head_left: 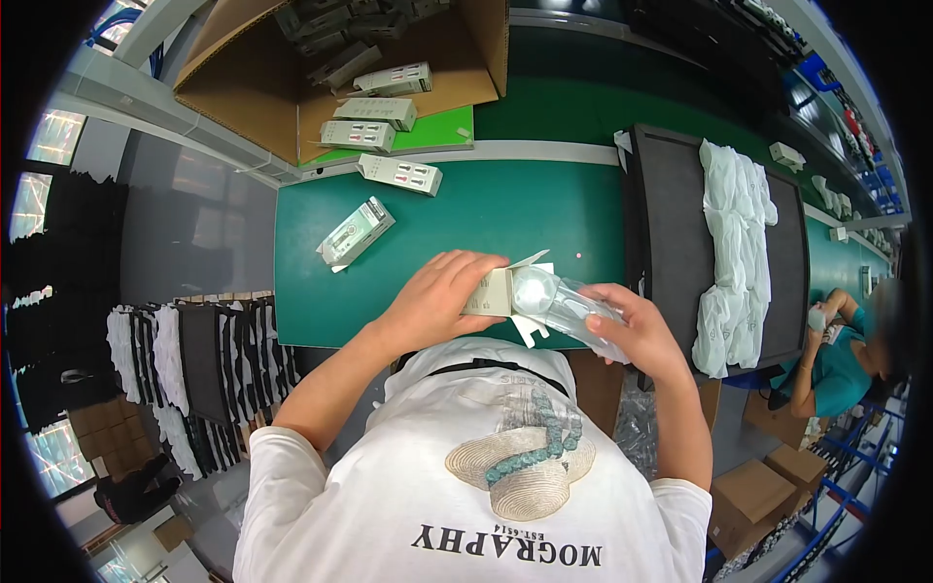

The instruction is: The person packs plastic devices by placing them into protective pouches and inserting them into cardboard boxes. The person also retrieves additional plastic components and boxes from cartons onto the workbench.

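My left hand [442, 300] is wrapped round a small white box [493, 292], whose flaps stand open at its right end. My right hand [634, 328] grips a clear plastic tray [581, 316] holding a round white item [535, 290]. The tray's left end is at the box's open mouth; whether part of it lies inside is unclear. On the green table [457, 233], a closed-looking small box [356, 233] lies up and to the left of my left hand, and another box [399, 174] lies farther back.
A cardboard carton [238, 87] with more small boxes stands at the back left. On the right, a dark tray [671, 243] bears white wrapped bundles [734, 257]. A person in a teal top [841, 364] works at the far right.
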The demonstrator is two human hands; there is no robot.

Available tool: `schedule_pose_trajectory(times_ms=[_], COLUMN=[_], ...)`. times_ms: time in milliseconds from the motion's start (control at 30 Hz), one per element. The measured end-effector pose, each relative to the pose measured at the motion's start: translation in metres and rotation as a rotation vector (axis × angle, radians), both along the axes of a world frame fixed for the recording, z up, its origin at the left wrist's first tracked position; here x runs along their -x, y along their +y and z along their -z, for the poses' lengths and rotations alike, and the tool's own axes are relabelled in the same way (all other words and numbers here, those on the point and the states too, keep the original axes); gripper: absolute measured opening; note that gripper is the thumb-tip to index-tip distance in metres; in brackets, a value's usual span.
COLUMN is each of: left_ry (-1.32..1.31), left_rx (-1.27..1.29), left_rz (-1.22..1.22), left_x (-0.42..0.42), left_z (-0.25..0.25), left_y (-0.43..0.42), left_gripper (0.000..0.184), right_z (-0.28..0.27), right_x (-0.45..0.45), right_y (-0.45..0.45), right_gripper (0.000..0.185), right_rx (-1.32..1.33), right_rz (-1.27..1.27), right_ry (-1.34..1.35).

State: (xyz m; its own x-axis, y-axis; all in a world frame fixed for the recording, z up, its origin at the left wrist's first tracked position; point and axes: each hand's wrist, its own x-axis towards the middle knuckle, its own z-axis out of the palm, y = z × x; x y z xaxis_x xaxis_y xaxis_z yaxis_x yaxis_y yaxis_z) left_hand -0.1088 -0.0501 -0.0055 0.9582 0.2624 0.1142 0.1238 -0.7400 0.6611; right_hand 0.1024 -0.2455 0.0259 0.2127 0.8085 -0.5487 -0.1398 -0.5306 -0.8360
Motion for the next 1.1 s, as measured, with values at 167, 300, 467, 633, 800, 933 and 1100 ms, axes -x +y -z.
schedule_pose_trajectory(times_ms=[167, 300, 467, 633, 800, 933, 1100], left_ry=[-0.057, -0.061, 0.018, 0.069, -0.003, -0.091, 0.025], left_rx=[-0.132, -0.182, -0.137, -0.06, -0.025, -0.223, -0.254], left_rz=[0.064, 0.158, 0.202, 0.158, -0.089, -0.22, -0.194], left_x=[-0.005, -0.012, -0.021, -0.03, -0.102, -0.223, -0.353], left_z=[-0.006, -0.002, 0.01, 0.022, 0.054, 0.092, 0.138], left_y=[0.001, 0.0, -0.006, 0.006, 0.066, 0.133, 0.165], left_gripper=[0.065, 0.065, 0.063, 0.062, 0.062, 0.055, 0.054], right_z=[-0.001, 0.007, 0.041, 0.056, 0.093, 0.122, 0.121], right_x=[-0.008, 0.005, 0.03, 0.036, -0.014, -0.008, 0.02], right_y=[0.005, 0.015, 0.034, 0.053, 0.038, 0.002, -0.002], right_gripper=[0.038, 0.038, 0.035, 0.031, 0.024, 0.026, 0.025], right_rx=[-0.022, -0.111, -0.218, -0.116, -0.135, -0.174, 0.014], right_rz=[-0.105, -0.209, -0.239, -0.16, 0.352, 0.149, 0.113], right_ry=[-0.281, -0.5, -0.547, -0.652, -0.33, -0.79, -1.086])
